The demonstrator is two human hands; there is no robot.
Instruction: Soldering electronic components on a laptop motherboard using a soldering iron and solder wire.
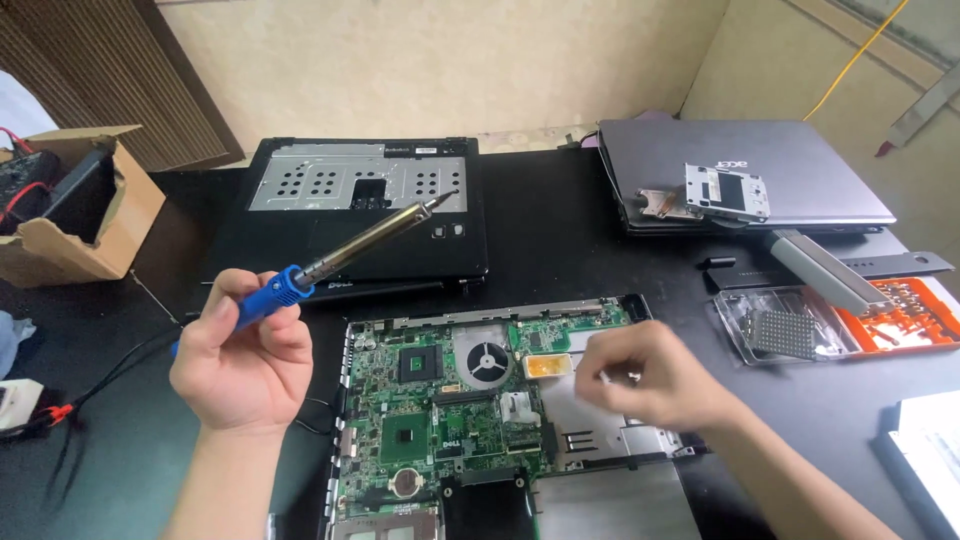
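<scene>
- The left hand (240, 355) has a closed grip on the blue handle of a soldering iron (345, 250), tip raised toward one o'clock, well clear of the circuit board (440, 400).
- The right hand (650, 380) pinches a thin wire (560, 352) over the board's three o'clock edge.
- Done well, I judge, the iron comes down slowly while the wire hand rests steady.
- The wire blurs; the board's lower edge is cut off, and what the fingers touch is hidden.

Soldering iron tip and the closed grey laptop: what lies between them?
Head view: only bare black table between the soldering iron tip and the closed grey laptop.
</scene>
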